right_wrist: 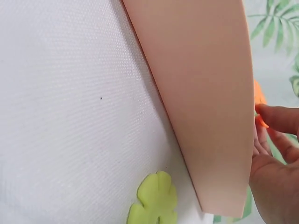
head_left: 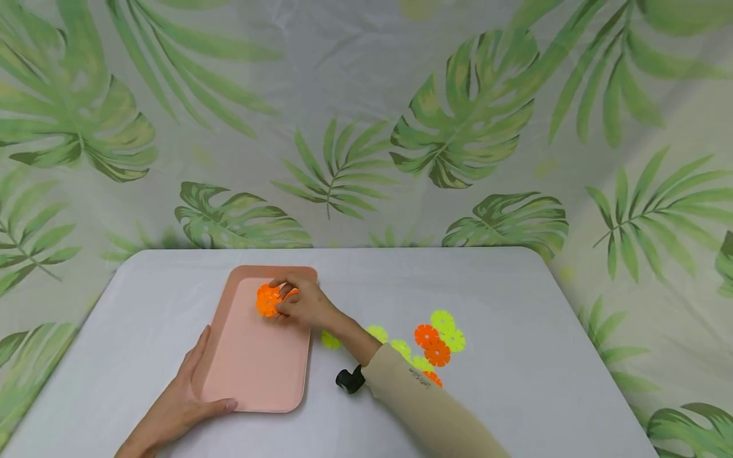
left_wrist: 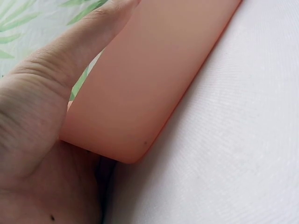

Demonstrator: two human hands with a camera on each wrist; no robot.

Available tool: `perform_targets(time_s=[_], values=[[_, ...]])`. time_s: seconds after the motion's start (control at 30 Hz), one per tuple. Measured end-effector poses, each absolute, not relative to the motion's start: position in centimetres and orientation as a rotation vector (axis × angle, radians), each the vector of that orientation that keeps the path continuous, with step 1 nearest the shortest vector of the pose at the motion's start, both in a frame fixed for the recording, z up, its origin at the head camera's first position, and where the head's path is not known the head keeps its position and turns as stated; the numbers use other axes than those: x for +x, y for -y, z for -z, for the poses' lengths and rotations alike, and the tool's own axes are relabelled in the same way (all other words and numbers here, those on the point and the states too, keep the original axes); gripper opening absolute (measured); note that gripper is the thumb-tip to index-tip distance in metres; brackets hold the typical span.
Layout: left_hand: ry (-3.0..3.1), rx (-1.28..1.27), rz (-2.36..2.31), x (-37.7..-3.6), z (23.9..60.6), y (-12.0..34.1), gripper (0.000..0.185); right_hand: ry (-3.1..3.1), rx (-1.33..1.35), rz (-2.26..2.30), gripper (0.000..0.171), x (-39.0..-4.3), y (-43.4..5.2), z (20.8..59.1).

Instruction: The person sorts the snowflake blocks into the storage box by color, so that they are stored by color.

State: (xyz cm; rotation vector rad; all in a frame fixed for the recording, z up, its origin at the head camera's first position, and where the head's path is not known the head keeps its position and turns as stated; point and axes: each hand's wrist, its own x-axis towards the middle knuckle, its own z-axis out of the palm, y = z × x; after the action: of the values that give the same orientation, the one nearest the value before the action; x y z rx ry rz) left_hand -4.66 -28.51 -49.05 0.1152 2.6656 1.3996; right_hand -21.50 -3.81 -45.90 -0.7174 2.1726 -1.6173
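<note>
A pink tray (head_left: 252, 362) lies on the left half of the table. At its near left corner is my left hand (head_left: 174, 407), fingers stretched along the left side and thumb along the front rim. In the left wrist view that thumb reaches over the tray wall (left_wrist: 140, 84). My right hand (head_left: 306, 304) is over the tray's far part, pinching an orange notched plastic disc (right_wrist: 259, 95) between thumb and fingers. Orange disc surface (head_left: 267, 300) shows left of the fingertips in the head view; the hand hides the part behind it.
Right of the tray, several yellow-green discs (head_left: 443, 320) and orange discs (head_left: 438, 352) lie scattered, some overlapping, some partly covered by my right forearm. A black device (head_left: 349, 380) sits by the sleeve cuff. Behind the white table (head_left: 515, 286) hangs a leaf-patterned cloth (head_left: 355, 210).
</note>
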Motion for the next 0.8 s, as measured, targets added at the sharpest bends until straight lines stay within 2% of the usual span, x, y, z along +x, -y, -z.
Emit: perform_targets(time_s=[0.47,0.8], values=[[-2.613,0.079,-1.436,-4.6,49.0,28.5,0.132,-2.247,-0.712,1.477,0.035,-22.1,6.1,45.9],[-2.621,0.105,-1.464,-4.5,49.0,28.4,0.131,-2.109,-0.503,1.589,0.033,-22.5,7.6,46.4]])
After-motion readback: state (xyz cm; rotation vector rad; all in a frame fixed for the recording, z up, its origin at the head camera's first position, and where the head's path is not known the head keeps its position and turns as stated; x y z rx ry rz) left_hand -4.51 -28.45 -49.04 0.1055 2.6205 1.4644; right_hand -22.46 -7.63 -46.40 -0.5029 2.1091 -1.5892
